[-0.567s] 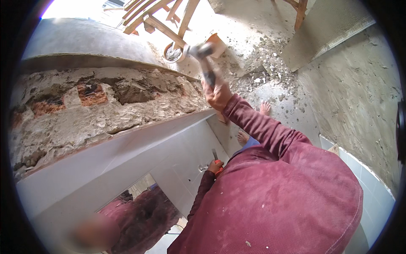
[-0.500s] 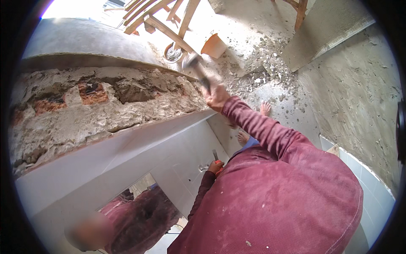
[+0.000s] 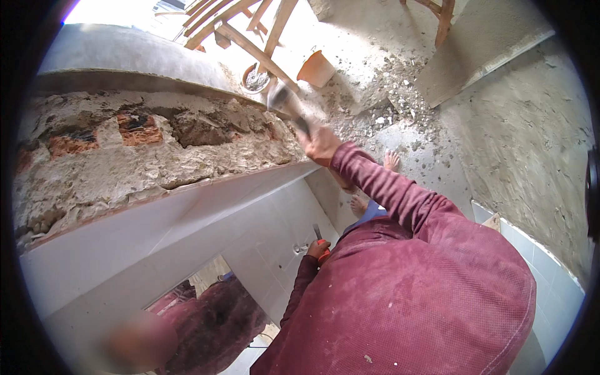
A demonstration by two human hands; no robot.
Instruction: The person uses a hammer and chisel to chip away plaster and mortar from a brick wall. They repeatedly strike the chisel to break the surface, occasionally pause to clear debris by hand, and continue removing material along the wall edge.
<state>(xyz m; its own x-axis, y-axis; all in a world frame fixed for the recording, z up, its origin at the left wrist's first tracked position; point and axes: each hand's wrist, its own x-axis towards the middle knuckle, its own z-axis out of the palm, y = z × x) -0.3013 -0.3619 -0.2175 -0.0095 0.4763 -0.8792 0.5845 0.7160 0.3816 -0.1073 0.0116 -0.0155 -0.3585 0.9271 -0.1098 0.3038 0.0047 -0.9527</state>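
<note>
I have the hammer [image 3: 295,112] in the right hand [image 3: 322,146], out ahead near the right end of the ledge [image 3: 156,164]. Beyond it, on the floor, I see a bowl [image 3: 245,79] with a bucket [image 3: 316,69] to its right, then rubble [image 3: 403,103] farther right. Nearer me, the left hand [image 3: 315,250] holds a chisel [image 3: 320,238], right of the mirror [image 3: 219,312].

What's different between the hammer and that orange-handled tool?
The hammer has a dark grip; the orange-handled tool a bright one. The hammer ends in a chunky head, the orange-handled tool in a narrow blade. The hammer is blurred; the orange-handled tool shows clearer. Both are held: right hand and left hand respectively.
</note>
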